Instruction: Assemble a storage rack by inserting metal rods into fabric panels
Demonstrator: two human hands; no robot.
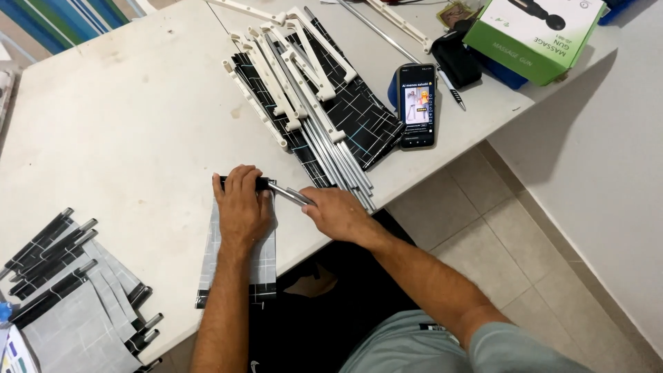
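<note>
My left hand (242, 207) presses flat on a strip of grey and black checked fabric (259, 266) lying at the table's near edge, fingers over its black top hem. My right hand (338, 215) grips a thin metal rod (289, 194) whose far end goes into that hem. Just beyond lies a pile of metal rods (338, 162) with white plastic brackets (290, 76) on top of dark checked fabric (359, 114).
The white table (131, 117) carries a stack of finished fabric strips with rods (76, 290) at the near left, a lit phone (417, 105), a black pouch (456, 59) and a green and white box (535, 34) at the far right. Tiled floor (483, 235) lies to the right.
</note>
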